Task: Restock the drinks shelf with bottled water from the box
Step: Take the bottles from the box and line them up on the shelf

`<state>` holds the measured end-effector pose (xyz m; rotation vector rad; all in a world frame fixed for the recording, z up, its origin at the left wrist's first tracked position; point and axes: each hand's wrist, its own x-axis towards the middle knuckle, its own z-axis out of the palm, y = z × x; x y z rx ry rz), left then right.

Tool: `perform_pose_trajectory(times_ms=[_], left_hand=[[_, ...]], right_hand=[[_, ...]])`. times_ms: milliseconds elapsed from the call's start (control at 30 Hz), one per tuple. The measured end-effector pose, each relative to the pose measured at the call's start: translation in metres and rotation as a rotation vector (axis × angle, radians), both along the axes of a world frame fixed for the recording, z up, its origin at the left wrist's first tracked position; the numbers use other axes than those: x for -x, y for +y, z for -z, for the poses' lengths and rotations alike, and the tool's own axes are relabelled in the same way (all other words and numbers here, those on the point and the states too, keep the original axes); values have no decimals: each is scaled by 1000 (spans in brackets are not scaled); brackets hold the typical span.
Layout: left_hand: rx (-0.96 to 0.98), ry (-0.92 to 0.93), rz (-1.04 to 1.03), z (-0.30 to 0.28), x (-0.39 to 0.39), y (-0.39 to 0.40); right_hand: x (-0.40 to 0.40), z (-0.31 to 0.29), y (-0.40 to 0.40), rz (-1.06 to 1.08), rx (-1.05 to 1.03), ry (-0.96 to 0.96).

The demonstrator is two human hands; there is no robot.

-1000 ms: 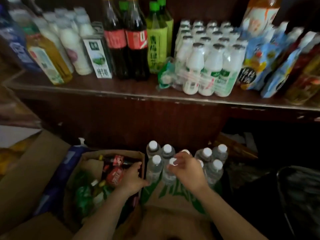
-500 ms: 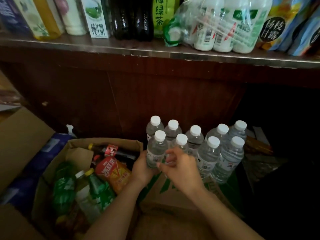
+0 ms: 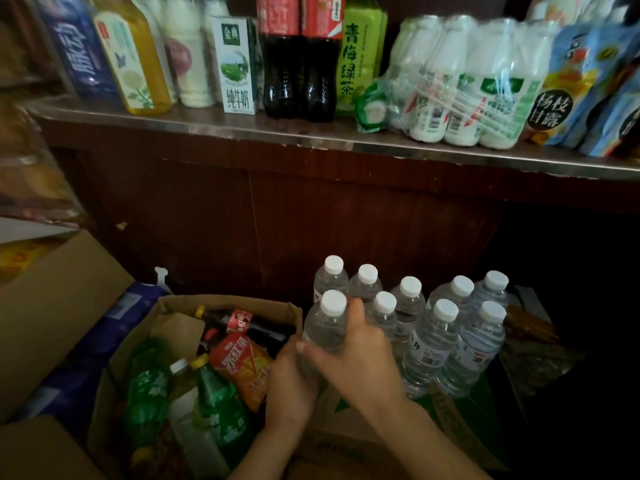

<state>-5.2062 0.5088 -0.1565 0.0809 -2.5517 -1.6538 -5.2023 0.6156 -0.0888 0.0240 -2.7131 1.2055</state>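
Several clear water bottles with white caps stand in an open cardboard box [image 3: 349, 407] below the drinks shelf [image 3: 311, 136]. Both hands wrap the front-left water bottle [image 3: 327, 327]. My left hand [image 3: 289, 379] presses its left side from below. My right hand [image 3: 360, 355] curls over its right side, fingers between it and the neighbouring bottles [image 3: 433, 337]. The bottle's lower half is hidden by my hands.
A second cardboard box [image 3: 166, 327] at the left holds mixed soft drinks, green bottles and an iced tea bottle [image 3: 242, 365]. The shelf above is crowded with cola bottles [image 3: 298, 57], a milk carton [image 3: 235, 64], green tea and a shrink-wrapped pack of white bottles [image 3: 460, 84]. Dark space lies at the right.
My right hand has come down from the caps and closed round the front-left bottle, and my left hand has joined it on the other side. The view shifted between frames.
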Motion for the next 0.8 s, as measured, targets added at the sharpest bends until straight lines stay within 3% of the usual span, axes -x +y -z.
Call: perform_pose_trajectory(times_ms=[67, 233, 400, 600, 800], left_hand=[[0, 15, -30, -25, -3, 1], [245, 154, -50, -110, 3, -6], [79, 113, 49, -187, 25, -7], [-209, 124, 341, -285, 71, 9], [-156, 111, 503, -410, 114, 51]], right_hand=[[0, -15, -9, 35, 109, 32], [20, -86, -5, 129, 332, 124], [46, -185, 24, -38, 569, 171], [78, -302, 59, -118, 508, 262], [102, -429, 102, -109, 402, 266]])
